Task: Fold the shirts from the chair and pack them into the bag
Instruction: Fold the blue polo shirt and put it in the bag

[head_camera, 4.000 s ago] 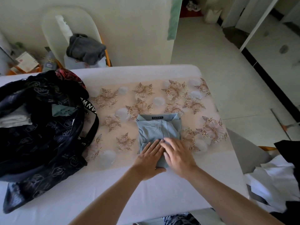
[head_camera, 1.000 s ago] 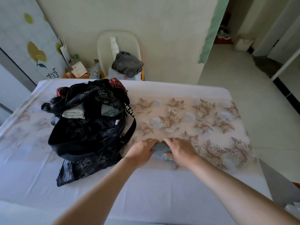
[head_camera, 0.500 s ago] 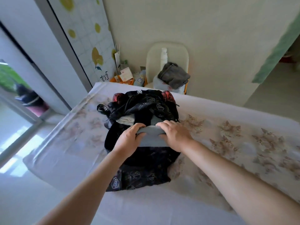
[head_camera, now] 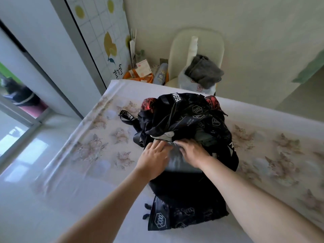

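Observation:
A black printed bag (head_camera: 189, 204) lies open on the table, with white and grey-green folded clothes showing inside its mouth. The folded light blue shirt (head_camera: 177, 162) sits at the bag's opening, partly inside. My left hand (head_camera: 154, 158) grips its left side and my right hand (head_camera: 192, 151) grips its right side, fingertips reaching into the bag. The shirt's far end is hidden under the bag's dark flap.
The table wears a floral cloth (head_camera: 105, 146) over a white sheet. Behind it stands a cream chair (head_camera: 198, 48) holding a grey garment (head_camera: 204, 71) and a white bottle. Boxes and an orange container (head_camera: 140, 74) crowd the corner by a glass door.
Both hands lifted the folded blue shirt off the tablecloth, carried it left to the bag, and have now pushed it further into the bag's mouth. The view swung left.

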Tool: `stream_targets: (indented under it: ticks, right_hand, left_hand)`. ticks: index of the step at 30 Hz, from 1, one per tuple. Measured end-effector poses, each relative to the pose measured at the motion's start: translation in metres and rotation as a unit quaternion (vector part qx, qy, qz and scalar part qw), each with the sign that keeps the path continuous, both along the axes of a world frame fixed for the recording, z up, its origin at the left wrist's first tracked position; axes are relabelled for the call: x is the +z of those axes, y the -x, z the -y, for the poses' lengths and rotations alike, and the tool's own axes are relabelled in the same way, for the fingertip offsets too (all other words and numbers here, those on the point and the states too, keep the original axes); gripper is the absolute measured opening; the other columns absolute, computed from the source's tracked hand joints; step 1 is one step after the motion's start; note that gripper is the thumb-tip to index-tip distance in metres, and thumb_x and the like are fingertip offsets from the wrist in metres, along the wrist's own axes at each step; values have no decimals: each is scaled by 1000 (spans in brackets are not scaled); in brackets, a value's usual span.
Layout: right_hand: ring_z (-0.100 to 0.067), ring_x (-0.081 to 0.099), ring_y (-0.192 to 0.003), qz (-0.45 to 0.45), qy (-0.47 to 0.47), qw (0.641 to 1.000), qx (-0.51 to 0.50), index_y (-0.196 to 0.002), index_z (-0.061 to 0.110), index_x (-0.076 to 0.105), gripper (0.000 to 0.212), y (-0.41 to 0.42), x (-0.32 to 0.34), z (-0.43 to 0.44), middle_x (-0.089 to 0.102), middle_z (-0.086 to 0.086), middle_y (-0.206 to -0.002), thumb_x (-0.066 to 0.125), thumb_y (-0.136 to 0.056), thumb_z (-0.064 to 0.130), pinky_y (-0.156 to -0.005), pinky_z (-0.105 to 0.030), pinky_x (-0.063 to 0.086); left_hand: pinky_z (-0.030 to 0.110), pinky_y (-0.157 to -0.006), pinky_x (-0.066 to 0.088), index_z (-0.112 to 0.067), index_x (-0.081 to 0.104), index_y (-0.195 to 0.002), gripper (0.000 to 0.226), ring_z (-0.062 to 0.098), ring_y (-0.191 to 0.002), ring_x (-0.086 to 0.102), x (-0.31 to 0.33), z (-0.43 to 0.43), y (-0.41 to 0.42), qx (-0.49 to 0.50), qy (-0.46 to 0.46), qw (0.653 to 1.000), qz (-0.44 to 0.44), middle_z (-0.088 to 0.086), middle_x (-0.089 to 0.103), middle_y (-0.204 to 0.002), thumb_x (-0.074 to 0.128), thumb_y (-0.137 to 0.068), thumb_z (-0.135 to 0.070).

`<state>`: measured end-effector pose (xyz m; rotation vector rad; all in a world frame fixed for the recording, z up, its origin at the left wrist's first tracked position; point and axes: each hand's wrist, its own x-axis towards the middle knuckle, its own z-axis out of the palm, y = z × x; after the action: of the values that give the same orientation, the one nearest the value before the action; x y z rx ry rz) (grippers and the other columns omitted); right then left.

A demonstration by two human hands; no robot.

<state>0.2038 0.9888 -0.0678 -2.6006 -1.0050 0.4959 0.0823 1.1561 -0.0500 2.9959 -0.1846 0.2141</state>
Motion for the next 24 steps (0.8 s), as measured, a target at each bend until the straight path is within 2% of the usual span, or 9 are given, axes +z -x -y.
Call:
stream_targets:
  ticks: [3, 6, 8, 10, 13, 16, 19, 22, 24]
  right_hand:
    - [-31, 53, -118, 77, -4, 993, -88, -133, 26, 58, 37, 4, 0, -1, 61, -4, -129, 55, -96, 34, -97, -42, 42]
    - [-34, 48, -122, 60, -38, 961, -266, -137, 18, 51, 52, 24, -2, 4, 52, -12, -133, 60, -92, 44, -94, -44, 45]
    - [-34, 43, -126, -7, -78, 938, -339, -143, 18, 43, 59, 42, -6, 7, 44, -14, -137, 61, -92, 44, -99, -44, 43]
    - [-35, 43, -127, -58, -115, 915, -381, -143, 18, 44, 55, 49, -7, 6, 43, -15, -137, 61, -94, 36, -103, -41, 40]
    - [-35, 50, -124, -116, -176, 879, -428, -135, 16, 54, 39, 38, -3, -3, 48, -15, -136, 59, -97, 21, -102, -34, 38]
    - [-27, 58, -118, -165, -197, 876, -409, -128, 21, 61, 32, 24, 1, -15, 62, -8, -130, 58, -97, 17, -97, -27, 41]
    - [-28, 58, -118, -133, -148, 892, -405, -129, 19, 59, 35, 20, 0, -21, 61, -9, -129, 61, -95, 14, -97, -29, 42]
    - [-34, 55, -117, 30, -111, 935, -336, -123, 16, 63, 32, 32, -4, -20, 57, -11, -125, 63, -91, 15, -97, -40, 44]
    - [-32, 54, -117, 123, -124, 962, -212, -123, 17, 63, 34, 44, -8, -16, 57, -9, -126, 56, -91, 25, -94, -43, 48]
  left_hand:
    - [44, -119, 23, -29, 40, -149, 62, 28, -141, 33, -7, 1, -12, -15, -29, 994, -109, 2, 42, -151, 36, -92, -54]
    - [46, -122, 9, -33, 16, -156, 72, 24, -149, 15, -19, -9, -20, 34, -21, 983, -181, 1, 22, -162, 11, -90, -62]
    - [48, -120, 19, -32, 23, -155, 72, 27, -146, 25, -24, -15, -22, 46, -24, 984, -173, 4, 32, -157, 14, -90, -61]
    - [47, -116, 31, -27, 42, -148, 65, 30, -137, 41, -25, -15, -21, 34, -37, 988, -144, 7, 46, -148, 29, -90, -55]
    - [41, -113, 32, -21, 57, -135, 48, 29, -130, 49, -23, -11, -19, -4, -28, 999, -21, 5, 52, -142, 49, -91, -36]
    - [41, -112, 33, -22, 59, -133, 43, 28, -129, 48, -19, -14, -12, -9, 1, 1000, 2, 4, 50, -143, 51, -92, -31]
    - [49, -119, 22, -32, 37, -150, 61, 31, -144, 31, -18, -17, -1, 27, -11, 994, -106, 8, 33, -157, 24, -95, -55]
    - [55, -121, -1, -40, 7, -156, 66, 27, -152, 3, -21, -15, -9, 24, -16, 983, -182, 1, 6, -165, 15, -95, -64]
    - [52, -120, -6, -39, 2, -156, 64, 19, -152, -7, -22, -13, -19, 15, 35, 978, -206, -5, -1, -166, 24, -99, -58]
